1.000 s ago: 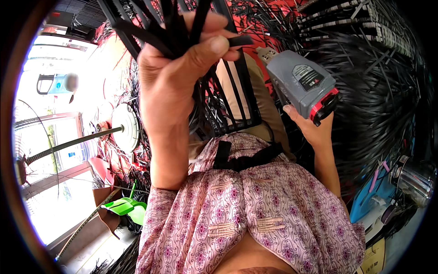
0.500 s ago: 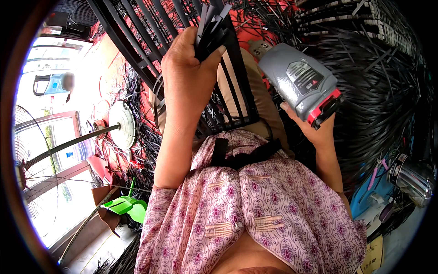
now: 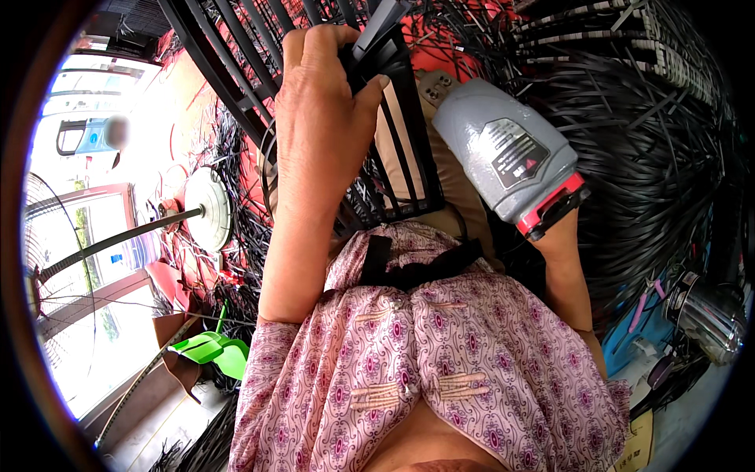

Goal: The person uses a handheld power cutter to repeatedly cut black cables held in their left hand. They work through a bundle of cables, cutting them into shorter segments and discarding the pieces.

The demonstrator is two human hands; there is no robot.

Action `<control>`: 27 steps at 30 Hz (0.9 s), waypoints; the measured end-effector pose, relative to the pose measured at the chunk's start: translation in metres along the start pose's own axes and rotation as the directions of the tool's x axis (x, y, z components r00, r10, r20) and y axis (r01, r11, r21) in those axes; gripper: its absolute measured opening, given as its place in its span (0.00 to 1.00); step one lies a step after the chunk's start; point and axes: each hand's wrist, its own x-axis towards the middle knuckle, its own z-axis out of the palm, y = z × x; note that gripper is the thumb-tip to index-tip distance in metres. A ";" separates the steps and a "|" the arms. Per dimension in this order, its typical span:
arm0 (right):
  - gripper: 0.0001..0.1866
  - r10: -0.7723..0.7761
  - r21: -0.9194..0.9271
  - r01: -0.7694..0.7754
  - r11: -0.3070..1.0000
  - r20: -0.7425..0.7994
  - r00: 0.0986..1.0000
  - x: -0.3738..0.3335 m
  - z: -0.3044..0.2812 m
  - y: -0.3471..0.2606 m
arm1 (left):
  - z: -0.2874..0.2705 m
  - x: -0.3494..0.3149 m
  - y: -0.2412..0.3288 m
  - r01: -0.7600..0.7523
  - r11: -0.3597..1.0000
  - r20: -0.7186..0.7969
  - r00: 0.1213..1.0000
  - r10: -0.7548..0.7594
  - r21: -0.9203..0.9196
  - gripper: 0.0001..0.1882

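Clearly, a bundle of flat black strips [image 3: 377, 43] is gripped by the left hand [image 3: 326, 118], which is closed around it near the top of the view, just in front of a black slatted frame [image 3: 393, 157]. A grey power tool with a red end [image 3: 507, 161] is held up by the right hand [image 3: 554, 236]; its fingers are mostly hidden behind the tool. Heaps of black strips [image 3: 653, 141] are seen on the right, and a standing fan [image 3: 206, 208] on the left.
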 end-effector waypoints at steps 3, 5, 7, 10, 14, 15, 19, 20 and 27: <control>0.20 -0.017 -0.023 0.018 1.000 0.036 0.999 0.002 -0.002 0.000 | 0.000 0.003 -0.002 -0.065 0.998 0.023 0.998 0.065 -0.022 0.23; 0.20 -0.017 0.017 0.016 1.000 0.048 0.999 0.002 -0.003 -0.001 | 0.000 0.004 -0.001 -0.023 0.999 0.057 0.998 0.025 -0.033 0.23; 0.21 -0.048 0.030 0.046 0.998 0.048 0.998 0.003 -0.003 -0.004 | 0.000 0.004 0.000 0.013 0.999 0.074 0.997 -0.010 -0.043 0.23; 0.24 -0.102 -0.028 0.103 0.994 0.050 0.994 0.005 -0.003 -0.006 | 0.003 0.001 0.000 0.027 0.998 0.065 0.998 -0.024 -0.055 0.23; 0.29 -0.178 -0.162 0.188 0.969 0.077 0.981 0.006 -0.002 0.005 | 0.007 -0.003 -0.003 0.009 0.999 0.031 1.000 -0.007 -0.052 0.23; 0.31 -0.119 -0.070 0.125 0.990 0.085 0.989 0.003 0.000 0.013 | 0.007 -0.002 -0.004 0.006 0.999 0.027 1.000 -0.005 -0.052 0.23; 0.29 -0.227 -0.202 0.234 0.951 0.057 0.972 0.003 0.001 0.013 | 0.008 -0.003 -0.003 -0.002 0.997 0.021 1.000 0.004 -0.071 0.23; 0.28 -0.213 -0.203 0.221 0.954 0.057 0.975 0.003 0.002 0.012 | 0.008 -0.004 -0.003 0.010 0.997 0.022 1.000 -0.009 -0.075 0.22; 0.26 -0.214 -0.232 0.221 0.947 0.057 0.975 0.008 0.007 0.004 | 0.010 -0.005 -0.009 -0.008 0.995 0.012 1.000 0.010 -0.097 0.22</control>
